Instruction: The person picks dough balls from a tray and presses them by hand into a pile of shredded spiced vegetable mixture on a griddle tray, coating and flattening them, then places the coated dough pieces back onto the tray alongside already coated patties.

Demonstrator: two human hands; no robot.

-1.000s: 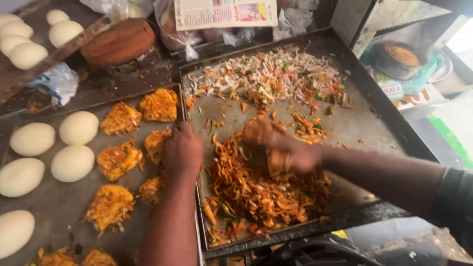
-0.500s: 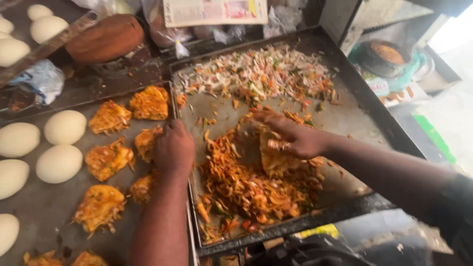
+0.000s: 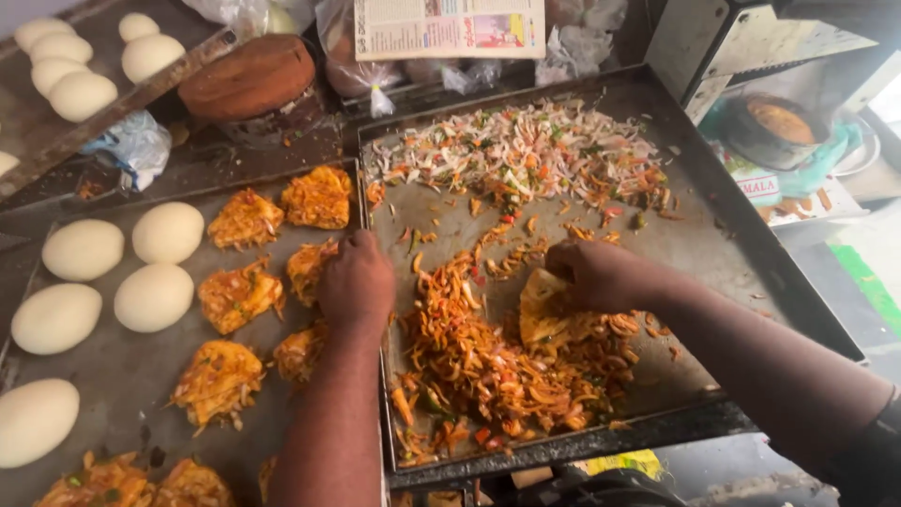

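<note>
My left hand (image 3: 357, 284) rests with curled fingers at the seam between two metal trays, touching an orange battered patty (image 3: 310, 268). My right hand (image 3: 601, 275) presses down on a flat yellowish dough piece (image 3: 542, 308) lying on an orange spiced vegetable mix (image 3: 479, 361) in the right tray (image 3: 694, 244). A paler heap of shredded vegetables (image 3: 526, 155) lies at the far end of that tray. Several orange patties, such as one (image 3: 239, 296), sit on the left tray (image 3: 122, 366).
White dough balls (image 3: 155, 296) line the left tray's left side, with more on a raised tray (image 3: 80, 94) at top left. A round brown lid (image 3: 249, 75), plastic bags (image 3: 136, 145), a newspaper (image 3: 450, 26) and a dark pot (image 3: 774, 127) stand behind.
My right hand has drawn down and closed onto the dough piece over the spiced mix. My left hand has stayed at the tray seam.
</note>
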